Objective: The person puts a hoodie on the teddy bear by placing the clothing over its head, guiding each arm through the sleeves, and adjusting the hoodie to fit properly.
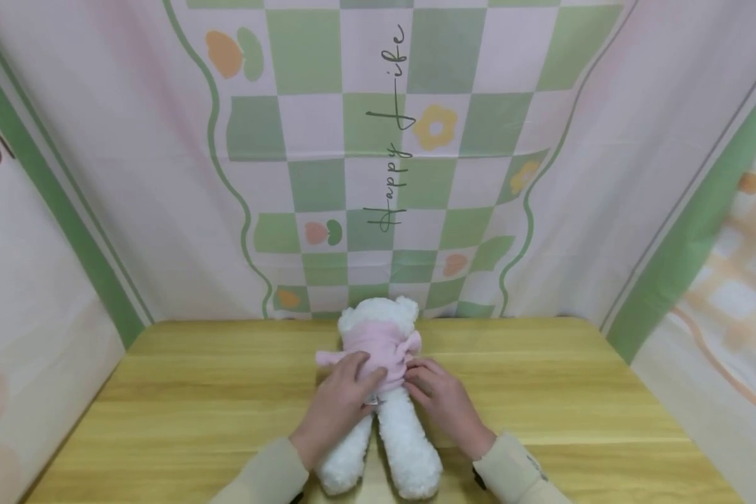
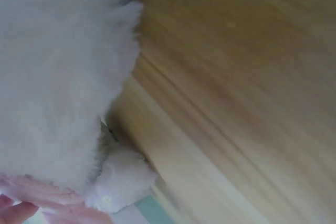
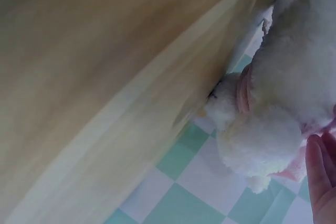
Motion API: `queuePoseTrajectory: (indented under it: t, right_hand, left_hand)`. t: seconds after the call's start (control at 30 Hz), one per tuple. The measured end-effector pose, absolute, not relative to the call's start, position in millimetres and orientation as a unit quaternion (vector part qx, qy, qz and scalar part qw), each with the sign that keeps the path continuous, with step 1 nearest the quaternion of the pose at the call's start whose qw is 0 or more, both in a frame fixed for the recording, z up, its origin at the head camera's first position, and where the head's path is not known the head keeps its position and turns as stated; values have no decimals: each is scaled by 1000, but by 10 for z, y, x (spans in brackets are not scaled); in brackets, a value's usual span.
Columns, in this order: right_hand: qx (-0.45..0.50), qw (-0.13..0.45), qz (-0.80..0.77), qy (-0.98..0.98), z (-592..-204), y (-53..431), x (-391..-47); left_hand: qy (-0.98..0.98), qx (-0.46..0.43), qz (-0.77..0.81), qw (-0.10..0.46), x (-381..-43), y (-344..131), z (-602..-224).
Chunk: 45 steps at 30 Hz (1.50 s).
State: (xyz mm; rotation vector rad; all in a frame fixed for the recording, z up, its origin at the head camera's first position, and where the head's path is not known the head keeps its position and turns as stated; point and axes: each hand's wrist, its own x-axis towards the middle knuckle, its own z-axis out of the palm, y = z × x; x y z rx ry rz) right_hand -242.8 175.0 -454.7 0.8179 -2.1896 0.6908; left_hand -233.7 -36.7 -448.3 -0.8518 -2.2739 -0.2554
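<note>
A white plush bear [image 1: 409, 448] lies on the wooden table with its head toward the far edge and its legs toward me. It wears a pink top [image 1: 374, 343] with short sleeves sticking out sideways. My left hand [image 1: 340, 399] lies over the lower left of the top, thumb and fingers gathered on the cloth. At the right lower edge, my right hand [image 1: 444, 399] pinches the top with bent fingers. A small white tag [image 1: 373, 400] shows between the legs. White fur [image 2: 52, 77] fills much of the left wrist view; fingertips [image 3: 316, 166] meet pink cloth in the right wrist view.
The yellow wooden table [image 1: 195, 406] reaches back to a hanging cloth [image 1: 378, 140] with green and white checks. More patterned cloth hangs at the left [image 1: 31, 336] and right [image 1: 724, 294] sides. The bear's head is close to the back cloth.
</note>
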Motion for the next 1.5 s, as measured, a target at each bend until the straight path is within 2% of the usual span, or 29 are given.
queuePoseTrajectory:
  t: [0.2,0.37,0.47,0.63,0.83,0.97,1.1,1.27,1.4,1.5]
  right_hand:
    - [307,270,310,-858,-4526,1808,-2383]
    - [319,206,346,-858,-4482,1807,-2291]
    - [288,217,336,-870,-4461,1776,-2274]
    - [228,269,274,-895,-4444,1739,-2362]
    - [315,350,205,-858,-4483,1804,-2536]
    - [388,307,252,-832,-4524,1879,-2564]
    - [396,251,274,-840,-4544,1931,-2534]
    - [348,283,234,-862,-4456,1880,-2472]
    - [352,299,213,-861,-4373,1770,-2420]
    - [346,313,187,-864,-4352,1687,-2424]
  left_hand:
    - [-874,-301,-89,371,-2335,-258,-4511]
    - [-882,-277,-99,368,-2385,-208,-4494]
    - [-882,-276,-91,371,-2404,-207,-4475]
    - [-876,-292,-52,380,-2399,-224,-4466]
    - [-871,-298,-41,387,-2394,-240,-4482]
    - [-864,-285,-54,412,-2386,-230,-4496]
    - [-856,-287,-56,427,-2376,-220,-4502]
    - [-847,-342,-106,394,-2380,-240,-4472]
    - [-834,-386,-153,364,-2407,-276,-4478]
    - [-831,-384,-188,357,-2402,-338,-4479]
